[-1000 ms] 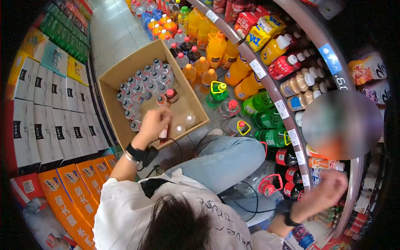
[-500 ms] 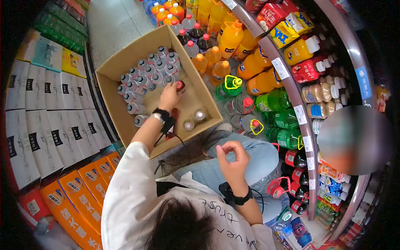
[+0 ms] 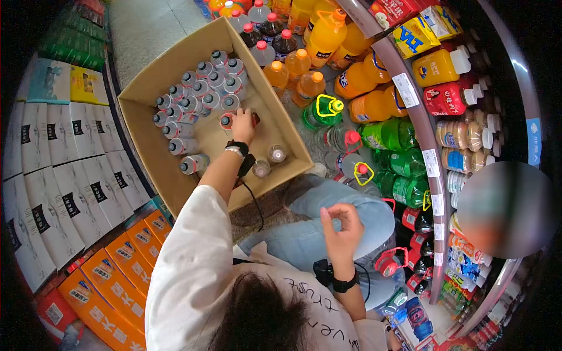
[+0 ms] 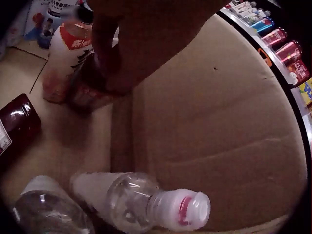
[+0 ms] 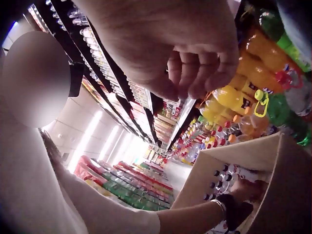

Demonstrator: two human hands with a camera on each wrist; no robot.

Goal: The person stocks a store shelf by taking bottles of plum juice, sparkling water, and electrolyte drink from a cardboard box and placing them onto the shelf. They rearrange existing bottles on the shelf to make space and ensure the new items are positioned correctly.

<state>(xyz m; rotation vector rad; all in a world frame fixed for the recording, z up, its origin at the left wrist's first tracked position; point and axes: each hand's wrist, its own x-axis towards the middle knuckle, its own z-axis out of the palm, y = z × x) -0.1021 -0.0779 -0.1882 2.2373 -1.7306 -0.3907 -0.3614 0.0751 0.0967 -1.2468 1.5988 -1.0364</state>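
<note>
My left hand (image 3: 243,126) is inside the cardboard box (image 3: 293,164), its fingers around a dark red drink bottle (image 4: 87,92) that stands upright and is mostly hidden by the hand. Right beside it stands a bottle with a white and red label (image 4: 66,63). Another dark red bottle (image 4: 19,119) lies on its side on the box floor. Two clear bottles with pale caps (image 4: 129,197) are at the near right corner. Rows of grey-capped bottles (image 3: 199,88) fill the left and far part. Over the knee, my right hand (image 3: 342,231) hangs loosely curled, holding nothing.
Large orange (image 3: 325,38) and green soda bottles (image 3: 389,134) crowd the floor right of the box. Beyond them curves a drink shelf (image 3: 418,111). Stacked white cartons (image 3: 52,193) and orange cartons (image 3: 111,281) line the left. A cable (image 3: 257,205) hangs from the left wrist.
My left hand has moved deeper into the box and taken hold of the upright dark red bottle. My right hand has come from the shelf side to above the knee.
</note>
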